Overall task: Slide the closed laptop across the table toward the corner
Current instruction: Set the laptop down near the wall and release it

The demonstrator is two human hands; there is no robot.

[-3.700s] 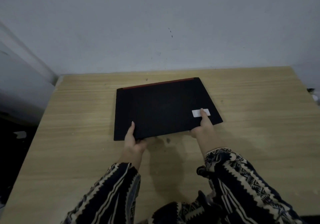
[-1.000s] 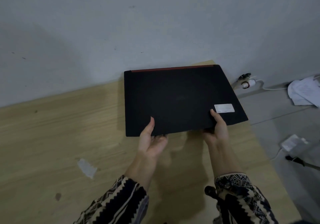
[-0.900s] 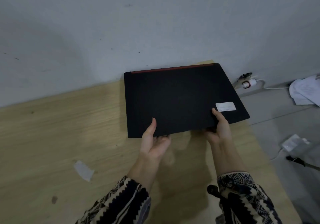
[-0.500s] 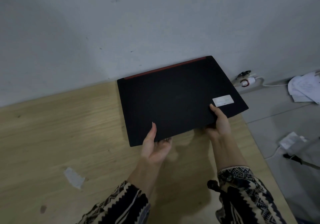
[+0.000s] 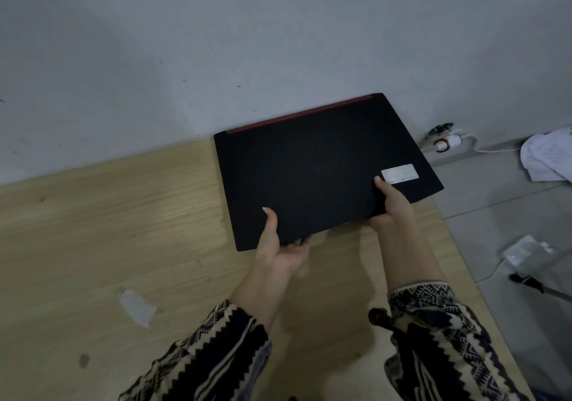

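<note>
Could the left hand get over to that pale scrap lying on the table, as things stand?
Probably yes, but not freely: the left hand is gripping the near edge of the laptop and would have to let go first. Bare wood lies between it and the scrap, with nothing in the way.

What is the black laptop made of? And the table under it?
The laptop lid looks like matte black plastic, maybe coated metal: dull, no shine, with a red strip along the back. The table looks like light wood or wood-print laminate: grain lines show.
</note>
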